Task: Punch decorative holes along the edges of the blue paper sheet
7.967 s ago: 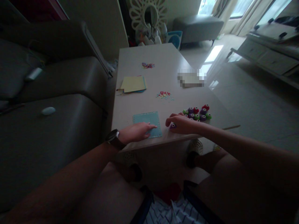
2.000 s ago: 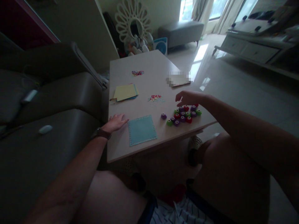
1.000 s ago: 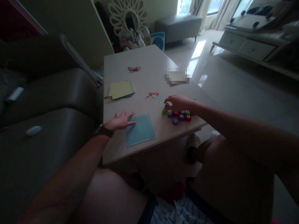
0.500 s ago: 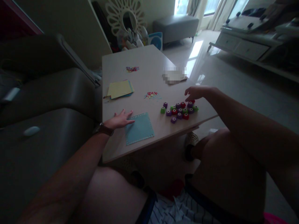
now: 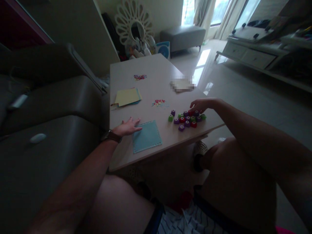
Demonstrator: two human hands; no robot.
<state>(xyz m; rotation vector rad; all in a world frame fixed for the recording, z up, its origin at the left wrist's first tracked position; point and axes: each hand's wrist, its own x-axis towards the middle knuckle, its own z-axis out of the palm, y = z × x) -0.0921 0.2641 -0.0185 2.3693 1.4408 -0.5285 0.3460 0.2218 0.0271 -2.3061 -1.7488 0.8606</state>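
My left hand point(image 5: 128, 127) lies flat on the table with fingers stretched out, fingertips touching the left edge of a light blue square sheet point(image 5: 147, 140). My right hand point(image 5: 201, 104) hovers with curled fingers over the far side of a cluster of small purple, green and red punch-like pieces point(image 5: 187, 118); whether it holds one is hidden. A green piece point(image 5: 170, 118) and a purple piece point(image 5: 173, 112) sit a little left of the cluster.
A stack of yellow and blue paper sheets point(image 5: 127, 97) lies further back on the pale table point(image 5: 151, 66). Two small piles of coloured bits point(image 5: 158, 103) point(image 5: 140, 77) are beyond. A dark sofa point(image 5: 48, 107) is on the left, glossy floor on the right.
My right hand has come down and slightly left onto the far edge of the cluster of pieces. My left hand stays at the blue sheet's edge.
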